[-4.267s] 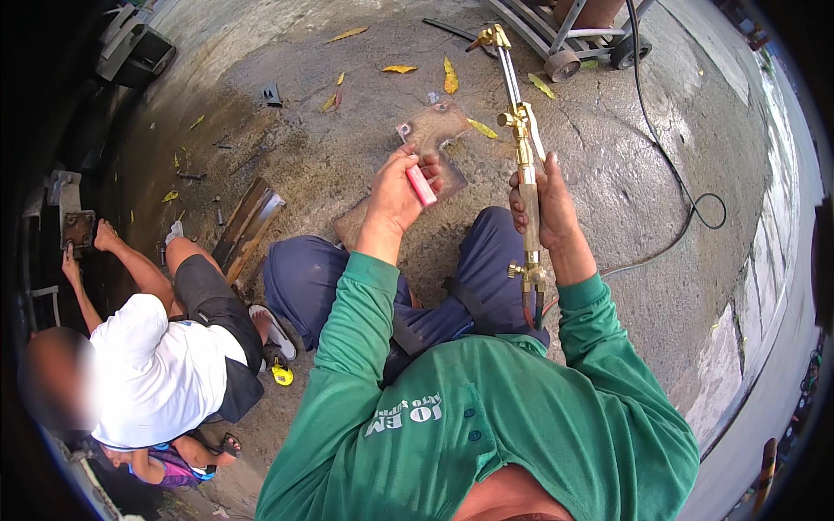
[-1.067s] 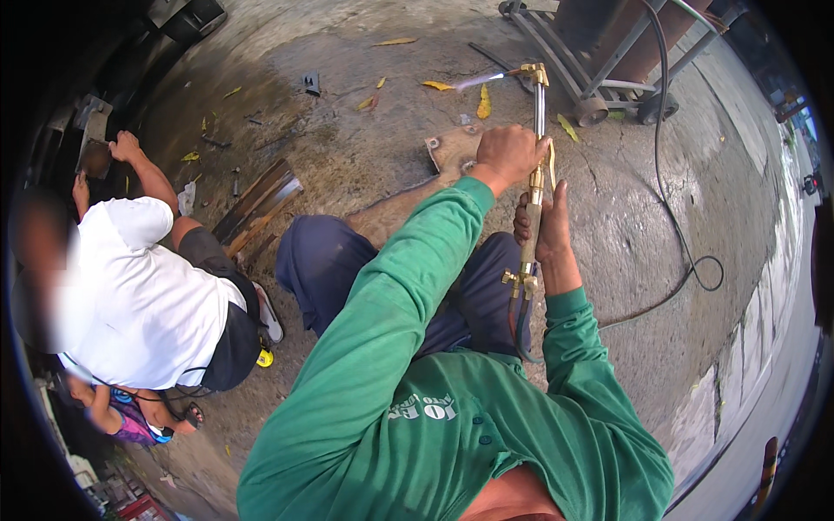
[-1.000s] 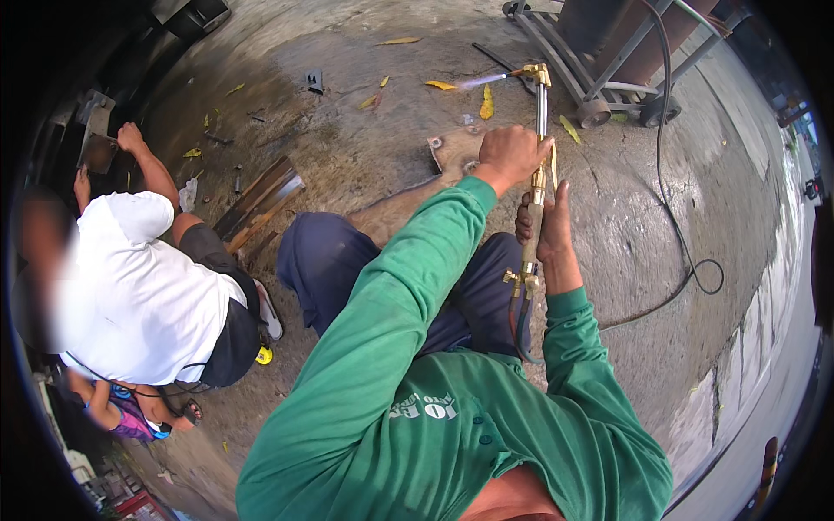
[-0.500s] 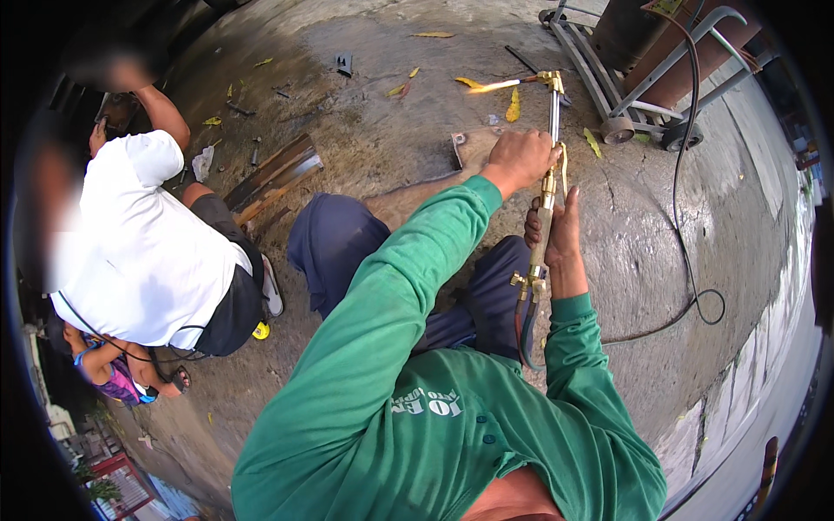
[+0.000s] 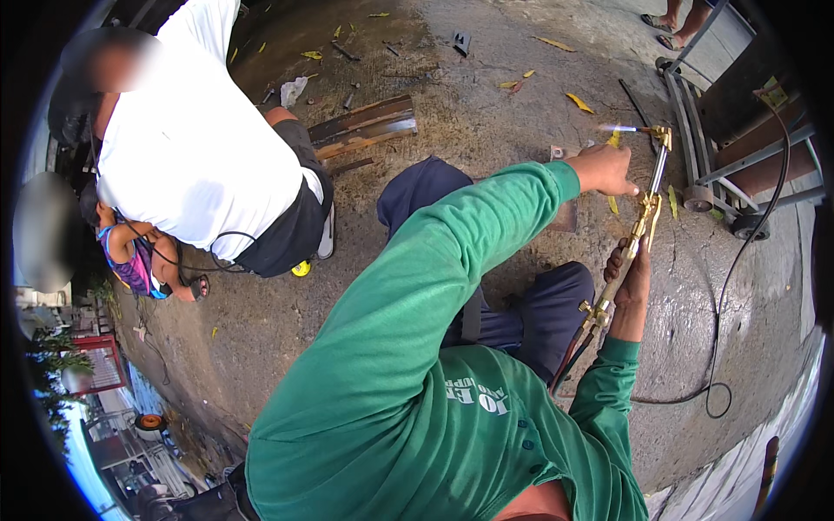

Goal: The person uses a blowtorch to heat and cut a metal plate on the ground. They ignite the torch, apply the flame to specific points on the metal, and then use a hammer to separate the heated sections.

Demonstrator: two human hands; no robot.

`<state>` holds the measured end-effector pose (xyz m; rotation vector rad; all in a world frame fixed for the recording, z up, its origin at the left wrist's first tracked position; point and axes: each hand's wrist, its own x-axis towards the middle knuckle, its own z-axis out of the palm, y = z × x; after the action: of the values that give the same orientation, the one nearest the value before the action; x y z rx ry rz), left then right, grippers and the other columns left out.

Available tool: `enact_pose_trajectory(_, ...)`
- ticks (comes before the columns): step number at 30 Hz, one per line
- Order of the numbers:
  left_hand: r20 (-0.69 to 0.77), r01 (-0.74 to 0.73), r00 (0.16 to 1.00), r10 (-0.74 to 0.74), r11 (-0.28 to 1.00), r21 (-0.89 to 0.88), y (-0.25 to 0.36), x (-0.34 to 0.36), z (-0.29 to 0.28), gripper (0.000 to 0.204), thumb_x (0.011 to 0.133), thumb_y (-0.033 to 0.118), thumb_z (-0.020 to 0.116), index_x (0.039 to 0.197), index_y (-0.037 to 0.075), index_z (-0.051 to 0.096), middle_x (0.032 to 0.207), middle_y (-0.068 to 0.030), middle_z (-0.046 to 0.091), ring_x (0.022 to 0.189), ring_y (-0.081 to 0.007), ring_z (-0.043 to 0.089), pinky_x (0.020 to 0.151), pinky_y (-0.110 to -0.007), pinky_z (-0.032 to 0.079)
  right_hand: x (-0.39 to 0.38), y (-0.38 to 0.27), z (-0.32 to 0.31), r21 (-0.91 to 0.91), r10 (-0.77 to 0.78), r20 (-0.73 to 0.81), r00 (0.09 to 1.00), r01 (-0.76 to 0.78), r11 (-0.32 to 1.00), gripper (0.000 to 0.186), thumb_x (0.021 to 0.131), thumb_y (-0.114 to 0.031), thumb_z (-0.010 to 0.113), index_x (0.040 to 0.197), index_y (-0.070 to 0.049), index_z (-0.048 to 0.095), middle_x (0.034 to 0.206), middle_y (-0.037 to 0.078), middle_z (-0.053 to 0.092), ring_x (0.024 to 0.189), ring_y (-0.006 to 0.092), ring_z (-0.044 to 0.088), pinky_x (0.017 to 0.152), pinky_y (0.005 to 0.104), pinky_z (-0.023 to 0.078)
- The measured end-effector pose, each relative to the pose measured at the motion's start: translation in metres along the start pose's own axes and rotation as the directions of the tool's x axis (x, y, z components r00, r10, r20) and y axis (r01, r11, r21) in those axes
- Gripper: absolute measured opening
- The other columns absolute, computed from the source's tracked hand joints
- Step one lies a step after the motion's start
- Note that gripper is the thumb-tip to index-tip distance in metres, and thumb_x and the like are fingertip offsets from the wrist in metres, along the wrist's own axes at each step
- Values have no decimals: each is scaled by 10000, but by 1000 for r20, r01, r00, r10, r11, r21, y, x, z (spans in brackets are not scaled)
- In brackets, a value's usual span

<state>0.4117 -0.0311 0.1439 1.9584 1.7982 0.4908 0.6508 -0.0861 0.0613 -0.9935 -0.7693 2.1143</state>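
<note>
Brass cutting torch, one in number, is held out over the concrete floor ahead of the seated person's knees. The right hand has its grip wrapped closed around the torch body near the valves, and the left hand sits farther up the tubes, toward the head, with its fingers pressed on a fitting there; whether they pinch or merely rest on it cannot be told. A small pale flame shows at the tip, beyond the upper grip and pointing to the person's left. Judged from this, the step in hand is setting the flame at the torch; the next move calls for a steady lower grip while the upper fingers make fine turns, with the tip kept clear of legs and hose. Hoses, apparently two, leave the torch below the lower grip. One black cable lies looped on the floor to the right of the grip. One wheeled cart stands beyond the tip. Steel bars, about three, lie well left of the grip, beside one crouching person in a white shirt.
</note>
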Motion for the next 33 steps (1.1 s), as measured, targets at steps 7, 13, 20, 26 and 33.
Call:
enact_pose_trajectory(7,-217,67,912,-348,647,-759,-138,-127,-164,464,993,121,587,1432,54,451,1074,-81,564,822,-168,635,697,-329,576,-13,-24,-13,-165,-137,-130,982,115,980,182,998,-251,654,1029,-94,566,659,11,510,468,112,473,403,258,377)
enact_pose_trajectory(13,85,502,598,-797,291,-815,-295,-296,10,517,953,22,623,1446,83,480,1035,-64,618,747,-159,641,610,-346,604,-14,-35,-6,-269,-257,-201,945,199,942,153,988,-157,637,1090,-73,562,673,2,505,481,96,476,404,237,385)
enact_pose_trajectory(20,-228,380,353,-907,361,-851,-397,-340,120,405,847,25,776,1230,-51,667,961,-113,754,804,-161,704,702,-315,559,-11,-27,-18,-349,-323,-366,873,193,917,121,1003,-204,650,1016,-104,582,676,-2,522,491,89,480,409,233,388)
enact_pose_trajectory(26,-220,458,151,-964,265,-848,-536,-370,116,299,927,6,683,1225,-16,691,1030,-68,738,840,-148,691,716,-309,559,22,-20,8,-447,-190,-392,900,-6,894,339,1049,-432,555,1003,-99,596,650,-5,519,471,104,461,431,262,388)
enact_pose_trajectory(33,-425,668,64,-903,355,-654,-567,-348,107,371,896,163,769,1214,1,669,1080,-124,708,937,-269,690,801,-402,542,24,0,-8,-295,-88,-272,958,4,956,804,1022,-758,230,1110,-51,604,646,7,517,487,111,465,443,261,409)
